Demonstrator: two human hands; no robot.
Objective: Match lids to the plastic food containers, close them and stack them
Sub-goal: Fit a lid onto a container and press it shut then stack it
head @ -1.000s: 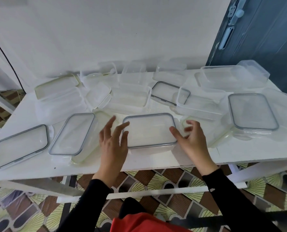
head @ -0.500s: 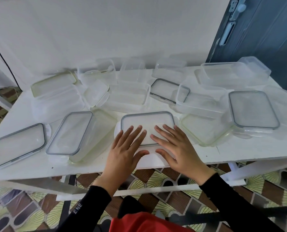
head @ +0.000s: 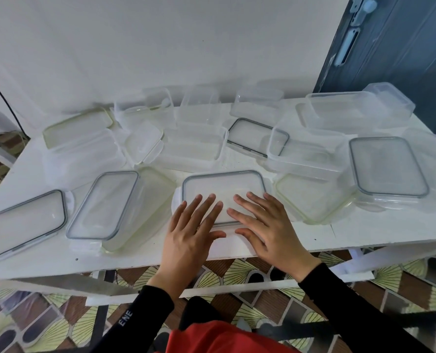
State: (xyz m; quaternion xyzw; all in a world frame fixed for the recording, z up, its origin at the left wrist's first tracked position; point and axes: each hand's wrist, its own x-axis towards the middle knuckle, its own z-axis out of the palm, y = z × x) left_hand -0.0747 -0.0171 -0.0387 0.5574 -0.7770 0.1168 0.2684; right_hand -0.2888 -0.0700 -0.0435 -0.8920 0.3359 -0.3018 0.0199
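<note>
Clear plastic lid (head: pixel 224 183) with a grey rim sits on its container (head: pixel 177 205) at the front middle of the white tabletop (head: pixel 364 231); left hand (head: pixel 191 233) and right hand (head: pixel 265 225) lie flat on it side by side, each grip wide, fingers straight, clasping nothing

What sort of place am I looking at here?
Probably a room in a home, though that's a guess: a white table against a plain wall, a patterned tile floor, and a dark blue door.
</note>
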